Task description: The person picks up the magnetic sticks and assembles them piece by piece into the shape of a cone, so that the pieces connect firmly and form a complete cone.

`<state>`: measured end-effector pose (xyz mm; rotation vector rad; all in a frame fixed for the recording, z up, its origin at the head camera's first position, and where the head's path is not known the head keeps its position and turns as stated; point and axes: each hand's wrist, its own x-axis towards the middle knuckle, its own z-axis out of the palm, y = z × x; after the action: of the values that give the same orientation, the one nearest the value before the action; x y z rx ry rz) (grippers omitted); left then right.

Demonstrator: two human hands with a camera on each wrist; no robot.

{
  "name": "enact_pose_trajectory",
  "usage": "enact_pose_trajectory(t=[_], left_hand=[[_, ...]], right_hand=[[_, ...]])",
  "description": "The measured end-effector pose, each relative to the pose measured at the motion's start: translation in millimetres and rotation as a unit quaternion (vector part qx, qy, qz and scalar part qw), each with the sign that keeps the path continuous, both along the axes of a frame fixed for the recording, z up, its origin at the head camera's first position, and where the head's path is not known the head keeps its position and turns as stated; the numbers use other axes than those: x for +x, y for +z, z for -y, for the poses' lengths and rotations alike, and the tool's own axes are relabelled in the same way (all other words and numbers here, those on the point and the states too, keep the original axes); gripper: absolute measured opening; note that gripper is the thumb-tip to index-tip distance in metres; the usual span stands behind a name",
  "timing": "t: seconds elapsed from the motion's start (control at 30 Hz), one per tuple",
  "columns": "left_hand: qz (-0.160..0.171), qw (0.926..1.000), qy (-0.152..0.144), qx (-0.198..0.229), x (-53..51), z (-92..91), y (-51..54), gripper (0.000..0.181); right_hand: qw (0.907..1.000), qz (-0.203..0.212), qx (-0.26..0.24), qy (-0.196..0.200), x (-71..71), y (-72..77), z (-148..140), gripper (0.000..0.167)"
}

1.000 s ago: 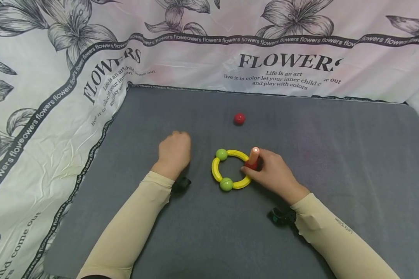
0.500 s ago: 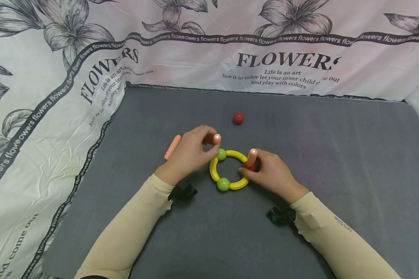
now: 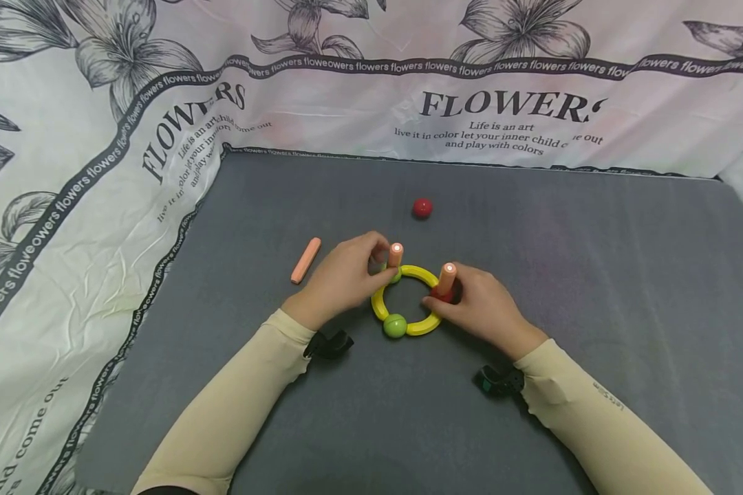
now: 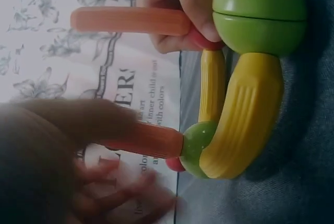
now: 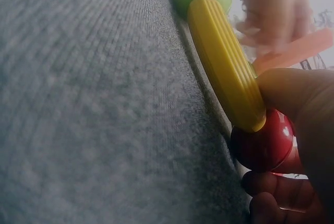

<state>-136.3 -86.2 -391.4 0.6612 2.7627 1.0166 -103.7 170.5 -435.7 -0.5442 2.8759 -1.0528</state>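
Note:
Curved yellow pieces (image 3: 378, 302) joined by two green balls (image 3: 395, 326) and a red ball (image 5: 263, 141) form a ring lying on the grey surface. My left hand (image 3: 345, 278) pinches an orange stick (image 3: 395, 254), its lower end against the far green ball (image 4: 194, 148). At the ring's right side, my right hand (image 3: 492, 309) grips the red ball, from which a second orange stick (image 3: 447, 278) stands upright. In the left wrist view that stick (image 4: 130, 20) rises from the red ball between the right fingers.
A loose red ball (image 3: 422, 208) sits beyond the ring. Another orange stick (image 3: 306, 260) lies on the grey surface (image 3: 272, 206) left of my left hand. Flower-printed cloth (image 3: 347, 103) borders the far and left edges.
My left hand has come right from beside the ring, with an orange stick in its fingers, to the far green ball. The stick lying at left has come into view. The right hand stays put.

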Motion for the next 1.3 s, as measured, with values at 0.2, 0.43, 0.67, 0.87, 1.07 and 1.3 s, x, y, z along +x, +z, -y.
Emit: enact_pose_trajectory(t=[0.2,0.43,0.67,0.87,1.07,1.3], left_hand=[[0.131,0.9848,0.024,-0.111,0.5,-2.9,-1.7,0.030],[0.145,0.9826,0.028,-0.113,-2.1,-3.0,-6.5,0.018],[0.111,0.9893,0.028,-0.090,-6.3,-2.3,-12.5,0.012],[0.061,0.9964,-0.004,-0.059,-7.2,-3.8,-20.6,0.010],[0.053,0.9980,-0.027,-0.022,-9.7,-0.7,-24.7,0.017],[0.035,0.9965,0.031,-0.070,-17.2,22.5,-5.8,0.027]], right_hand=[[0.9998,0.012,0.011,-0.015,0.7,-0.1,0.9,0.031],[0.9977,0.039,0.031,0.046,-1.9,3.0,-4.4,0.051],[0.9845,0.096,0.031,0.144,-6.4,11.4,-15.0,0.084],[0.9682,0.142,0.011,0.205,-7.7,17.4,-21.9,0.051],[0.9640,0.128,-0.001,0.233,-7.0,19.0,-20.4,0.015],[0.9701,0.092,0.011,0.224,-7.3,20.1,-17.7,0.012]])
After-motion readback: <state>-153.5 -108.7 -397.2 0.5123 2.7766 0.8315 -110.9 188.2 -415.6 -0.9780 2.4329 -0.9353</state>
